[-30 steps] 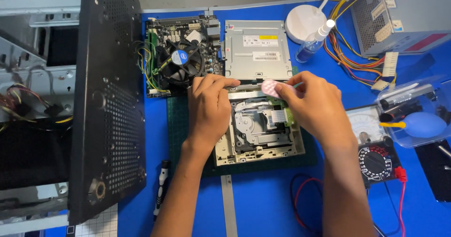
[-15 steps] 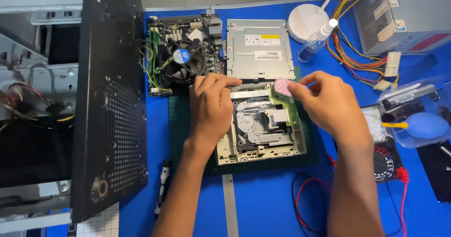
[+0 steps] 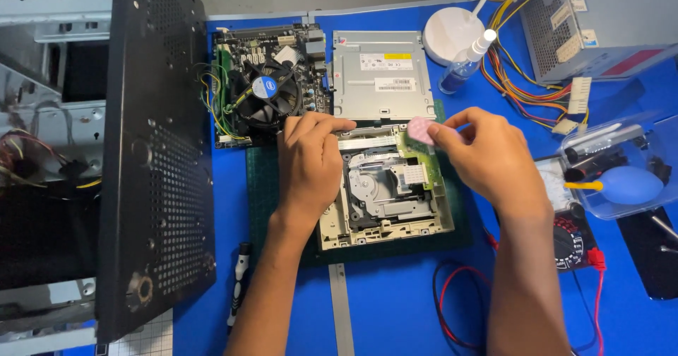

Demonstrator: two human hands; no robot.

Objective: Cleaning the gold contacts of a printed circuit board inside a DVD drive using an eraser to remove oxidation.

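Opened optical drive (image 3: pixel 385 193) lies long axis toward the viewer; left hand (image 3: pixel 307 162) steadies it, right hand (image 3: pixel 487 155) pinches pink eraser (image 3: pixel 421 131).

A single head-worn camera looks steeply down from close above a blue worktable (image 3: pixel 395 299). The person's forearms enter from six o'clock, and the table's far edge lies at twelve o'clock.

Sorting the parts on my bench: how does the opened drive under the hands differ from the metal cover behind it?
The opened drive shows its mechanism and green board; the metal cover is a plain grey plate with stickers. The left hand rests on the drive; nothing touches the cover. Both are flat, squarish and lie on the blue table.
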